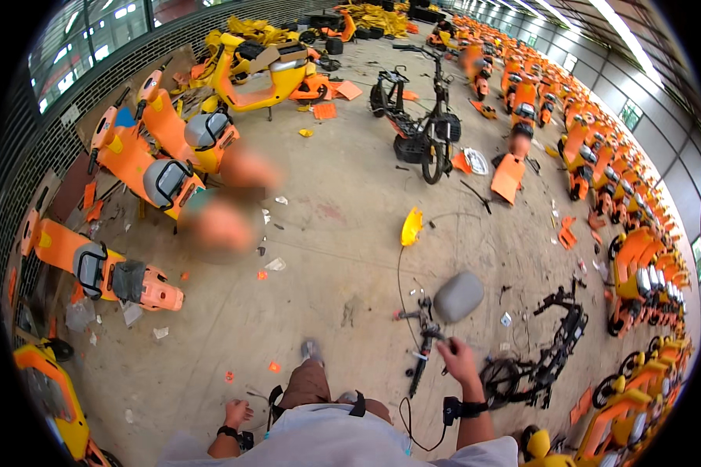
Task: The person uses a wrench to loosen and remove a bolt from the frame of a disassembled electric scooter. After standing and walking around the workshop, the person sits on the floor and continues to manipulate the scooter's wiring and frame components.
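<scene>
My right hand grips the black handlebar of a stripped scooter part lying on the concrete floor, close to a grey seat cushion. A thin black cable runs from the handlebar toward a yellow plastic cover. A black bare scooter frame with a wheel lies just right of that hand. My left hand hangs low by my hip, fingers curled loosely, holding nothing that I can see. Both wrists wear black bands.
Orange and yellow scooter bodies line the left wall; a long row of orange scooters runs along the right. A black stripped scooter stands ahead. Two blurred people crouch at the left. Orange plastic scraps litter the floor.
</scene>
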The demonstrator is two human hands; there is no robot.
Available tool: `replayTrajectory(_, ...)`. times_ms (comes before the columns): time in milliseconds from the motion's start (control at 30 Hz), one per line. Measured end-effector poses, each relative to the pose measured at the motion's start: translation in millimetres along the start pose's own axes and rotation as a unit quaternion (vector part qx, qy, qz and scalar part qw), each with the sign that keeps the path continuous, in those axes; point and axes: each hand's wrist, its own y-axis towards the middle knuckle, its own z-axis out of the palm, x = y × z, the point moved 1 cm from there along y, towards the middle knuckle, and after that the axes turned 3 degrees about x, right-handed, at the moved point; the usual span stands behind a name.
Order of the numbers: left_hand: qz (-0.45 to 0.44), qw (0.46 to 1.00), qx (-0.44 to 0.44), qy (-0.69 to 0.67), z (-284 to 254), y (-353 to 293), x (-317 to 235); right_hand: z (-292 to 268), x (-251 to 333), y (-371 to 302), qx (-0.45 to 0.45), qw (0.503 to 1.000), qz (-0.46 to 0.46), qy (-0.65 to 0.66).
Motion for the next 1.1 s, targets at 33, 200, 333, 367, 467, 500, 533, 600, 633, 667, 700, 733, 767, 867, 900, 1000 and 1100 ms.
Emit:
replayTrajectory(33, -0.015, 1.000, 0.003, 0.013, 5, 11, -10, 17, -4, 32, 0.044, 0.995, 0.022, -0.090)
replayTrajectory(200, 0.355, 0.731, 0.055, 0.580, 52, 140, -61, 98, -226, 120, 0.344, 0.856, 0.166, -0.349)
replayTrajectory(333, -0.075, 0.995, 0.060, 0.014, 56, 197, -177, 136, -194, 161, 0.368, 0.795, 0.412, -0.250)
replayTrajectory(367, -0.068, 0.996, 0.059, 0.024, 54, 211, -211, 138, -185, 168, 0.361, 0.790, 0.439, -0.233)
replayTrajectory(467, -0.027, 0.997, 0.041, 0.051, 49, 238, -319, 147, -159, 224, 0.330, 0.793, 0.473, -0.197)
replayTrajectory(500, 0.011, 0.998, 0.027, 0.055, 49, 250, -367, 152, -151, 250, 0.327, 0.795, 0.474, -0.190)
replayTrajectory(533, 0.042, 0.998, 0.010, 0.043, 49, 263, -404, 159, -145, 275, 0.324, 0.796, 0.476, -0.186)
replayTrajectory(600, 0.103, 0.994, -0.020, 0.024, 54, 288, -473, 169, -136, 330, 0.321, 0.795, 0.480, -0.186)
replayTrajectory(633, 0.106, 0.994, -0.022, 0.014, 57, 299, -503, 173, -133, 355, 0.320, 0.793, 0.480, -0.193)
replayTrajectory(667, 0.111, 0.993, -0.027, 0.003, 60, 311, -529, 179, -130, 388, 0.323, 0.794, 0.474, -0.199)
replayTrajectory(700, 0.113, 0.993, -0.035, 0.002, 68, 325, -549, 184, -131, 419, 0.323, 0.801, 0.458, -0.211)
replayTrajectory(733, 0.115, 0.992, -0.043, 0.002, 79, 337, -567, 186, -133, 457, 0.316, 0.821, 0.425, -0.212)
replayTrajectory(767, 0.120, 0.992, -0.049, 0.006, 87, 352, -585, 189, -141, 495, 0.307, 0.841, 0.391, -0.215)
replayTrajectory(867, 0.080, 0.993, 0.000, 0.092, 109, 383, -621, 177, -135, 622, 0.247, 0.885, 0.395, -0.008)
replayTrajectory(900, -0.002, 0.994, 0.023, 0.106, 111, 382, -629, 166, -96, 674, 0.194, 0.890, 0.411, 0.040)
replayTrajectory(1000, -0.088, 0.974, 0.069, 0.199, 146, 383, -692, 79, 18, 828, -0.029, 0.960, 0.264, 0.085)
replayTrajectory(1100, 0.018, 0.965, 0.225, 0.136, 131, 452, -733, -19, 211, 933, -0.085, 0.934, 0.047, 0.342)
